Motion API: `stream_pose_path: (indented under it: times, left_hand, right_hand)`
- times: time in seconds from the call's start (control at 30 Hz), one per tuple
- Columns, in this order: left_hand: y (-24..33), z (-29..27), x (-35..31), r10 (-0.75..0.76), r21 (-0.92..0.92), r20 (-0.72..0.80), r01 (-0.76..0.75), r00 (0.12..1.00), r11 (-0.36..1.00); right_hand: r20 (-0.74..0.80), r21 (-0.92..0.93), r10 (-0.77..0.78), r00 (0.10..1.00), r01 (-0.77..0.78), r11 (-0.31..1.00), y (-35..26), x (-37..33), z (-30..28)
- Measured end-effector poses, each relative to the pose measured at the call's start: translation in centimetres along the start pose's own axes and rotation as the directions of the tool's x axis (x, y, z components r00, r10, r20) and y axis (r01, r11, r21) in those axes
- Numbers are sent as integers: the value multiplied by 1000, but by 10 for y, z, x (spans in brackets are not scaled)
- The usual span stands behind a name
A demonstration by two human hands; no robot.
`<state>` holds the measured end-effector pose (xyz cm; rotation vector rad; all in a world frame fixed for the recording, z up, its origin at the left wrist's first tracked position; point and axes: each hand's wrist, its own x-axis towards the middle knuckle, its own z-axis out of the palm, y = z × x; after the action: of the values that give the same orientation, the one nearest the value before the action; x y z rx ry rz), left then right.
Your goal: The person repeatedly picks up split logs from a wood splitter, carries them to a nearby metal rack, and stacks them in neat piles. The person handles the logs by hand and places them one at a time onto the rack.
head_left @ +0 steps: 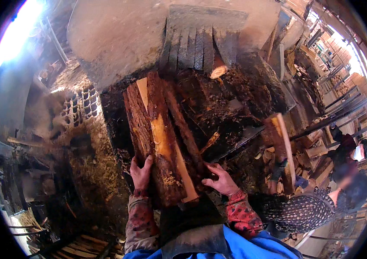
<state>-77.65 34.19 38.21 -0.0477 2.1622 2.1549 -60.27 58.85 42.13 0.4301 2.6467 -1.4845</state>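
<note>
Several bark-covered wood slabs lie side by side in front of me, pointing away from my body. My left hand (141, 172) is closed on the left edge of the left slab (137, 116), its thumb along the bark. The middle slab (162, 138) has a bare orange patch and a pale sawn edge, and its near end reaches my apron. At the right of the bundle, my right hand (223, 180) grips the near end of a narrow bark slab (182, 118) with thumb and fingers. Part of that grip is hidden.
Ahead is a dusty machine housing (118, 34) with hanging flaps (196, 47); a log's cut end (218, 71) shows beneath them. At right, a co-worker in a dotted top (300, 211) holds an upright slab (283, 151). Wood scraps (321, 168) are piled there.
</note>
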Motion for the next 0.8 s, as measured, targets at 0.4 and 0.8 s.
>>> stream_pose_path:
  times: [0.4, 0.8]
  left_hand:
    - [-26, -8, 6, 13, 17, -43, -12, 999, 1000]
    - [11, -3, -2, 44, 83, -2, -44, 999, 996]
  right_hand:
    - [-140, 76, -224, 964, 236, 969, -26, 33, 17]
    - [-113, 475, -163, 980, 197, 858, 1, 101, 8]
